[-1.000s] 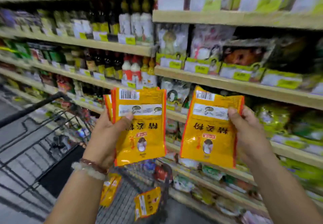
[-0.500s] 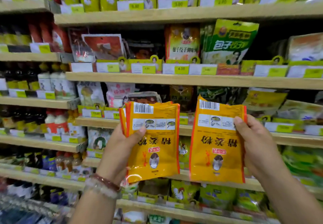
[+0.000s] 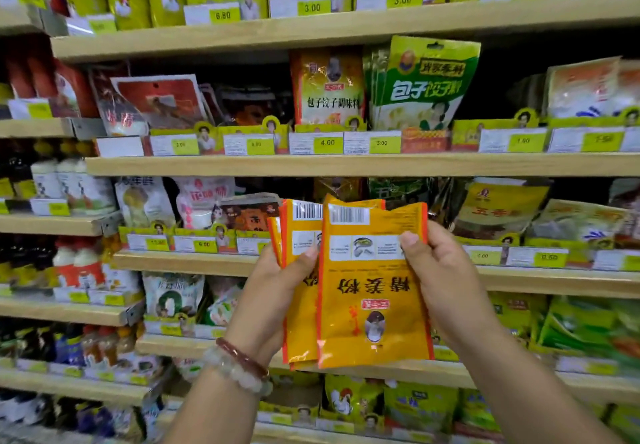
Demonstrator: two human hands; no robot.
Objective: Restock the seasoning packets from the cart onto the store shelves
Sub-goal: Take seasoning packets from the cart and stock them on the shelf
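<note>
Orange-yellow seasoning packets fill both of my hands in front of the wooden store shelves. My right hand grasps the front packet by its right edge, thumb pressed across the printed face and the other fingers curled behind it. My left hand clutches a small stack of matching packets, thumb laid over the foremost one; at least three edges fan out at the top left, though I cannot tell the exact count. The front packet overlaps the stack, covering its right part, and the two touch. All the packets are held upside down, barcodes at the top and the red characters inverted. Two bracelets, one dark reddish and one of pale beads, circle my left wrist.

Behind the packets, a shelf board carries a row of yellow-green price tags marked 4.00 and 3.00, with a yellow dumpling-seasoning bag and a green bag standing just beside each other above them. Bottles with white caps line the shelves at far left. Lower boards hold more green and yellow pouches, blurred at the edges.
</note>
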